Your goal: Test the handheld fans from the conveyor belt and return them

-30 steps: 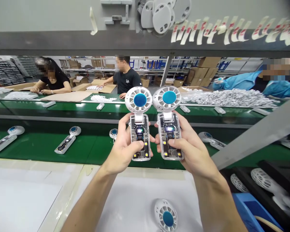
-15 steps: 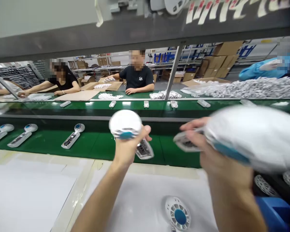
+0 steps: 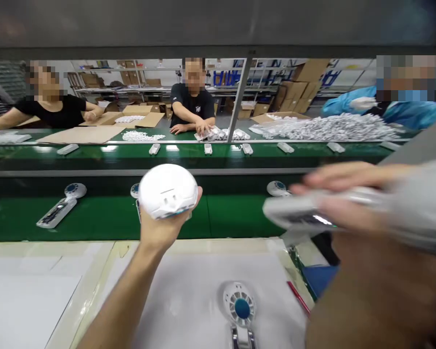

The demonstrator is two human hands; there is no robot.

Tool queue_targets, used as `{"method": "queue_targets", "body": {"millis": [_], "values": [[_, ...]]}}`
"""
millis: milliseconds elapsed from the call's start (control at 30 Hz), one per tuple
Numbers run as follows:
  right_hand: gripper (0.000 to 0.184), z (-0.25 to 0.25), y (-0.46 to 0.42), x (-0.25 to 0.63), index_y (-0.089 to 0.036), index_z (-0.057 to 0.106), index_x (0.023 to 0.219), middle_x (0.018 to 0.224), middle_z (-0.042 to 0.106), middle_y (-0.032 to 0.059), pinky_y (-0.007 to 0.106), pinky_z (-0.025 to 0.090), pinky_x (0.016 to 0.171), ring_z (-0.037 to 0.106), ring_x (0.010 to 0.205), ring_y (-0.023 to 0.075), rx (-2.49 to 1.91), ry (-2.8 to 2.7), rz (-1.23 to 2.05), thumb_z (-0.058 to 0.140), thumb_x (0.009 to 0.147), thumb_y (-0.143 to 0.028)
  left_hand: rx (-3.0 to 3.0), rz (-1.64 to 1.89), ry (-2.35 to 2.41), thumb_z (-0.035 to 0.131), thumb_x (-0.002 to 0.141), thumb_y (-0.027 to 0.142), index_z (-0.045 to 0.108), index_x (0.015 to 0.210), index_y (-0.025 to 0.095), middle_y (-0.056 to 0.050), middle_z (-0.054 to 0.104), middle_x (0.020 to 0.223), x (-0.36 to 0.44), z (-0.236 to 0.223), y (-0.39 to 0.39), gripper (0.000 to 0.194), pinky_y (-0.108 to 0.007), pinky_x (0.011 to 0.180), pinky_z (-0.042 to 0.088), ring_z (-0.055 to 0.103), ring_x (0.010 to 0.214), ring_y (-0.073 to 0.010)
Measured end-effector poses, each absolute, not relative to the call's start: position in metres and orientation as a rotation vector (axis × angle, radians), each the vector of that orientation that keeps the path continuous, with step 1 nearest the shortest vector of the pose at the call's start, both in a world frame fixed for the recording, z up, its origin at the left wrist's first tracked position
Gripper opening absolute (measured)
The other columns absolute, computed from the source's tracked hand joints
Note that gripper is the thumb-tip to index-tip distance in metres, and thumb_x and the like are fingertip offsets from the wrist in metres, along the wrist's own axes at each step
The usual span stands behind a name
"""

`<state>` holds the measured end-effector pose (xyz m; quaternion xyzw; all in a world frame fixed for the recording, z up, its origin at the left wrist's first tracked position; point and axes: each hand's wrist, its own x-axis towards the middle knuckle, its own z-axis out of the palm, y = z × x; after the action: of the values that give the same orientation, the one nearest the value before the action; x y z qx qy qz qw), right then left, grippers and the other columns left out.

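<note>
My left hand [image 3: 163,230] is wrapped round a white handheld fan [image 3: 168,186] held above the near green belt. Its round, slotted head faces me, while its handle is mostly hidden behind the hand. My right hand [image 3: 352,198], blurred by motion, grips a second white handheld fan [image 3: 290,211]. That fan's handle points left, and its smeared head reaches toward the right edge. On the white worktop below lies another fan [image 3: 240,305] with a blue hub and a ribbed grille; the lower end is cut off by the frame.
Half-built fans [image 3: 58,213] lie along the near green belt [image 3: 225,213]. Small white handle shells [image 3: 208,149] sit on the far belt. A red pen [image 3: 298,296] rests at the worktop's right edge near a blue bin [image 3: 319,278]. Co-workers sit opposite behind heaped white parts [image 3: 330,127].
My right hand has turned its fan, bringing the handle side into view. The left hand's fan has tilted, hiding its handle and most of its blue part. The camera view has shifted.
</note>
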<state>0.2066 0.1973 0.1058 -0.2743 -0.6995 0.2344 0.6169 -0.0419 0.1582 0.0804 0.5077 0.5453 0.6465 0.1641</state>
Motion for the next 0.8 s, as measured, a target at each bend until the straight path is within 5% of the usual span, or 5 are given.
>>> {"method": "queue_targets", "body": {"millis": [100,200,333,533,800], "values": [[0.035,0.093,0.227,0.186,-0.019,0.072,0.094,0.097,0.074,0.0074,0.042,0.058,0.089,0.071,0.095,0.0285,-1.060,-1.666,0.477,0.087,0.068,-0.037,1.524,1.511,1.696,0.081,0.071,0.044,0.068,0.096,0.017,-0.006,0.075,0.095,-0.041,0.048,0.186,0.039,-0.034,0.080,0.059,0.071,0.091,-0.0247],[0.032,0.066,0.264,0.162,-0.014,0.074,0.090,0.090,0.076,0.0110,0.038,0.055,0.082,0.072,0.099,0.0340,-1.656,-1.803,0.570,0.082,0.070,-0.037,1.589,1.305,1.770,0.082,0.070,0.039,0.069,0.098,0.018,-0.006,0.076,0.095,-0.040,0.018,0.207,0.037,-0.034,0.080,0.055,0.071,0.093,-0.0258],[0.035,0.025,0.294,0.142,-0.018,0.075,0.096,0.093,0.077,0.0071,0.032,0.054,0.076,0.073,0.094,0.0301,-1.791,-1.910,0.642,0.085,0.066,-0.033,1.586,1.174,1.904,0.079,0.074,0.041,0.062,0.102,0.020,-0.006,0.074,0.096,-0.039,-0.013,0.224,0.039,-0.033,0.074,0.051,0.070,0.090,-0.0264],[0.032,-0.016,0.296,0.124,-0.013,0.069,0.105,0.111,0.071,0.0099,0.042,0.054,0.094,0.068,0.104,0.0224,-1.943,-2.029,0.594,0.071,0.092,-0.041,1.663,1.020,2.185,0.059,0.090,0.049,0.057,0.103,0.016,-0.015,0.066,0.107,-0.050,-0.045,0.233,0.035,-0.041,0.088,0.049,0.062,0.107,-0.0326],[0.034,-0.006,0.316,0.159,-0.015,0.067,0.116,0.113,0.069,0.0085,0.042,0.053,0.096,0.066,0.105,0.0213,-1.984,-2.021,0.460,0.059,0.101,-0.045,1.737,0.744,2.485,0.044,0.093,0.054,0.071,0.099,0.012,-0.023,0.056,0.116,-0.073,-0.053,0.231,0.050,-0.055,0.102,0.038,0.046,0.119,-0.0442]]}}
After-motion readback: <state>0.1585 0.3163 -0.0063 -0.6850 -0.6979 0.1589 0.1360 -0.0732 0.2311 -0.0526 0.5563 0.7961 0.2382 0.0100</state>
